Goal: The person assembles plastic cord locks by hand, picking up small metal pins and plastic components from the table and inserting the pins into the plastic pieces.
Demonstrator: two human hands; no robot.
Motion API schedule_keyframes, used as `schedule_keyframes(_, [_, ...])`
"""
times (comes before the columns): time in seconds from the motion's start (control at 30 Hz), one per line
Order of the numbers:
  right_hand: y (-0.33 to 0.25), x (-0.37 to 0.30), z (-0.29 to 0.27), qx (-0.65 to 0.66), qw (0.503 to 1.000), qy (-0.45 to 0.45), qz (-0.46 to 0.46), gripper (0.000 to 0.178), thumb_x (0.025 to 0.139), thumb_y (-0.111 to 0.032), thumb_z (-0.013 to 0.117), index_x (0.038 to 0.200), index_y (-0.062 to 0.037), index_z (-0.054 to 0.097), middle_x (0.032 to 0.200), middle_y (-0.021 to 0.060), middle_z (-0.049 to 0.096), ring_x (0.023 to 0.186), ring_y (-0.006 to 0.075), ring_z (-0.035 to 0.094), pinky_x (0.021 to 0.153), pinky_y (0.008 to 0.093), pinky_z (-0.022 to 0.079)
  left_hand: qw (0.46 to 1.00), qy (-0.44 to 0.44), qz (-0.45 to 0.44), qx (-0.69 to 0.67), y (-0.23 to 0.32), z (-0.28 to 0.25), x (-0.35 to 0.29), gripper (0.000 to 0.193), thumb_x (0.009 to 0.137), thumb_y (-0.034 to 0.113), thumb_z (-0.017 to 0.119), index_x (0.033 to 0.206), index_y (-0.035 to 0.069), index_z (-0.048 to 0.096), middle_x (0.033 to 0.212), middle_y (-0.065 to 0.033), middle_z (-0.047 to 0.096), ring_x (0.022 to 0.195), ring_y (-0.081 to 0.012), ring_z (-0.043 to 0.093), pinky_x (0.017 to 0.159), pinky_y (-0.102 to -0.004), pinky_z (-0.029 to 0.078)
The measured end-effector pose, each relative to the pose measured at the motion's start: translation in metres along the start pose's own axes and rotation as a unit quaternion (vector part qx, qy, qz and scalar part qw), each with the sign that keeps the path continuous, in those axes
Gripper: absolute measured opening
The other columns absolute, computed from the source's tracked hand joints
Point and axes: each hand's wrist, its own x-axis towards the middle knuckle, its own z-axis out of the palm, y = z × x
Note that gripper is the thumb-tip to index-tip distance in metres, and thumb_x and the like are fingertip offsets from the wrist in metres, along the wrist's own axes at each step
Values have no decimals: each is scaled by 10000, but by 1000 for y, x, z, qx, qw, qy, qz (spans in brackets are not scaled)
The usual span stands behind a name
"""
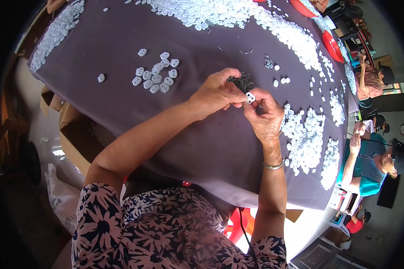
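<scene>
In front of me, above the dark tablecloth, a small white plastic piece (250, 97) with dark holes is held between both hands. My left hand (217, 93) pinches it from the left, thumb and forefinger closed at its edge. From the other side my right hand (265, 117) grips it between thumb and fingertips. Whether a tiny part is also between the fingers is hidden. Just beyond the hands lies a heap of small dark metal pins (242, 82), partly covered by the left fingers. A loose group of white pieces (156, 79) with holes rests to the left.
Large heaps of white plastic pieces (202, 12) spread along the far side, with another heap (306, 139) right of my right hand. Few dark pins (268, 62) lie farther off. Red baskets (332, 46) stand at the far right. Other people (366, 163) sit along the right. A cardboard box (76, 136) is below the left edge.
</scene>
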Motion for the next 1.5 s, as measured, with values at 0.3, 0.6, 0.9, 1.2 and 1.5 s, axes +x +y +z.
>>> schedule_keyframes(0.3, [-11,8,1,-77,993,46,-75,286,696,87,703,936,-48,626,801,16,629,621,66,536,579,224,459,998,-24,59,-7,2,-3,7,470,830,153,705,1218,-4,491,819,-36,613,737,-95,588,595,-243,449])
schedule_keyframes(0.6, [-21,3,-2,-125,988,18,-94,326,708,48,708,1001,-49,605,823,88,633,634,170,606,561,287,508,991,-28,119,53,-9,4,7,510,806,77,726,1233,28,451,759,13,578,697,-35,532,606,-198,437])
schedule_keyframes(0.9, [-34,2,-8,-259,951,-102,-135,302,801,-203,727,1010,-47,575,871,118,580,667,286,620,543,365,516,997,-72,37,19,-2,1,0,408,799,11,698,1175,12,540,690,20,530,631,-46,493,560,-217,407])
schedule_keyframes(1.2, [-26,6,-2,-295,941,-121,-110,217,852,-185,655,840,-22,512,763,142,561,641,340,608,529,410,498,996,-83,3,-32,-8,-2,6,287,851,57,615,1136,47,650,787,-21,619,637,-70,504,567,-221,421])
schedule_keyframes(1.5, [-20,-8,4,-254,954,-124,-104,273,868,-226,644,790,-25,477,674,135,565,577,316,610,478,399,488,993,-43,-35,-102,-13,8,-7,340,825,34,595,1159,62,649,740,7,592,650,-64,519,591,-221,441])
